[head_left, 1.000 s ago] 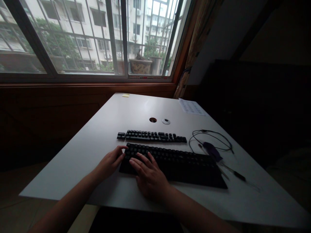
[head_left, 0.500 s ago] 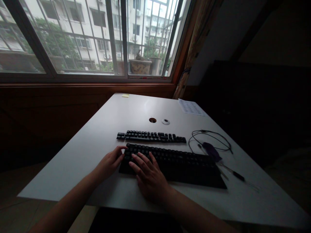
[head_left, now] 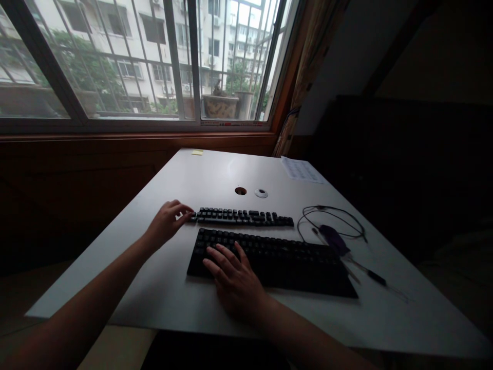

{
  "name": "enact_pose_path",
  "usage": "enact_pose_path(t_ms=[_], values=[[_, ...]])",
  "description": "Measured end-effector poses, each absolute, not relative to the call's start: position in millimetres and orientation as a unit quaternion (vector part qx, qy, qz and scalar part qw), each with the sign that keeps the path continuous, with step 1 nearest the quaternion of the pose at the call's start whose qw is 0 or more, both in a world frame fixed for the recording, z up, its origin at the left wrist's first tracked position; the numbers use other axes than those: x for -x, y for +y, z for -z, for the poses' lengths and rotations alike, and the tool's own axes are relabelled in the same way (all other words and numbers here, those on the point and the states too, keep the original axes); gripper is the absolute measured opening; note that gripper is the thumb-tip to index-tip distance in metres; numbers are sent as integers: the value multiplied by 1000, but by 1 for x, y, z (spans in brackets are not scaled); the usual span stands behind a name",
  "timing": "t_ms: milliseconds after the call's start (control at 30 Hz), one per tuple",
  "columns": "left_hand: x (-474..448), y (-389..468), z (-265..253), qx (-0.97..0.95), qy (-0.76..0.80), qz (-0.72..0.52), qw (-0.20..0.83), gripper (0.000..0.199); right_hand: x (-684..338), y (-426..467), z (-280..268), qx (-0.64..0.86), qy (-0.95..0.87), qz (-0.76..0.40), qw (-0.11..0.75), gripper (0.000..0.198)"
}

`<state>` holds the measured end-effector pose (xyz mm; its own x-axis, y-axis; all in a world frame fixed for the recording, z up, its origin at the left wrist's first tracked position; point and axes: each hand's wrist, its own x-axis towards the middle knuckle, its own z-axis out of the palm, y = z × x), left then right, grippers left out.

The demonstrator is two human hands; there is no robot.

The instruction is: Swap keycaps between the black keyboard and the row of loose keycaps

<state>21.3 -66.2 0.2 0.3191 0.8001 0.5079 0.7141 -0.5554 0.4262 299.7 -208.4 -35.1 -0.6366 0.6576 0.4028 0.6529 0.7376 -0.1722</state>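
Note:
A black keyboard (head_left: pixel 292 270) lies near the front of the desk, its cable running off the back right. My right hand (head_left: pixel 236 285) rests over its left part with fingers spread. Behind it, black keycaps (head_left: pixel 246 217) stand in loose rows. My left hand (head_left: pixel 166 221) has reached the left end of those rows, its thumb and forefinger pinched around a keycap there. The fingers partly hide that keycap.
On the right are a coiled cable (head_left: pixel 364 229), a dark purple object (head_left: pixel 334 240) and a black-handled tool (head_left: pixel 375 277). Farther back are a desk hole (head_left: pixel 241 191), its white ring cover (head_left: pixel 261 193), printed paper (head_left: pixel 302 169) and a yellow note (head_left: pixel 197 152).
My left hand has left the keyboard's upper left corner and moved back and left to the loose keycaps. My right hand stays on the keyboard.

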Motion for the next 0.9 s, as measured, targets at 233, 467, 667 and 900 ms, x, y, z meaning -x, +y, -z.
enact_pose_path(t_ms=[233, 467, 667, 900], values=[[-21, 8, 13, -853, 442, -278, 0, 17, -300, -209, 33, 359, -907, -12, 222, 61], [-32, 29, 14, -887, 403, -227, 12, 11, -301, -207, 36, 354, -910, -25, 215, 61], [-31, 34, 17, -898, 388, -208, 23, 12, -301, -208, 36, 352, -910, -24, 217, 61], [-26, 37, 16, -892, 393, -219, 40, 19, -301, -209, 36, 361, -908, -29, 209, 61]])
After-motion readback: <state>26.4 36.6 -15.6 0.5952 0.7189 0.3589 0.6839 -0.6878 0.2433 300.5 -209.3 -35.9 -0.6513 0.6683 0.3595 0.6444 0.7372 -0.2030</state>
